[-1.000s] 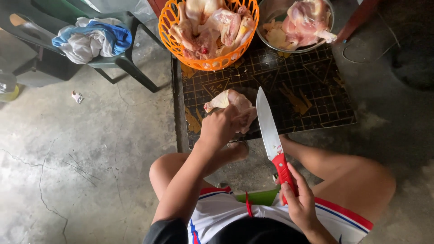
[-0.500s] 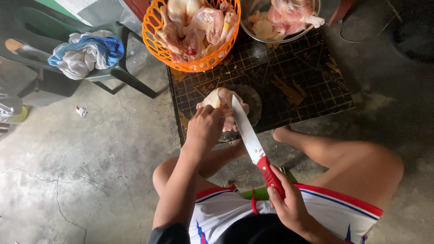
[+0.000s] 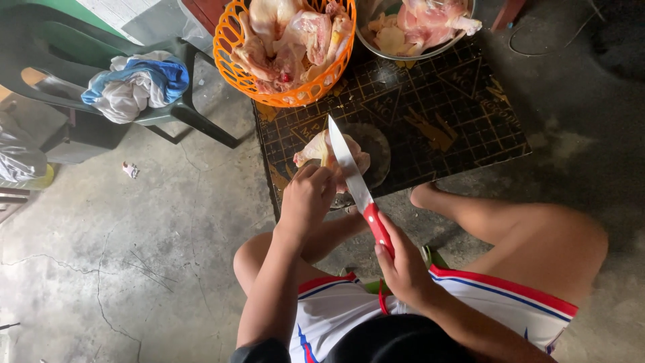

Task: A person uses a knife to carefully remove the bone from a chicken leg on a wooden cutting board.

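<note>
Looking down from my head camera, I sit low with my knees spread over a cracked concrete floor (image 3: 101, 269). My left hand (image 3: 308, 196) is curled down onto a piece of raw chicken (image 3: 316, 146), fingers pressing its near edge to pin it in place. The chicken rests on a round dark chopping block (image 3: 376, 151), which sits on a black patterned mat (image 3: 457, 114) spread on the floor in front of me.

My right hand (image 3: 403, 265) is clenched around the red handle of a knife (image 3: 356, 181). The long pale blade slants up and to the left, its tip over the chicken, just beside my left fingers. I cannot tell whether the edge is touching the meat or only crossing above it.

Beyond the block, at the far edge of the mat, stands an orange plastic basket (image 3: 232, 50) heaped with raw chicken pieces. Just to its right is a metal bowl (image 3: 390, 52), also full of raw chicken.

Off to the left, well apart from the mat, is a dark green plastic chair (image 3: 60, 60) with a bundle of blue and white cloth (image 3: 138, 84) on its seat. A small scrap of litter (image 3: 130, 169) lies on the floor near the chair's leg.
</note>
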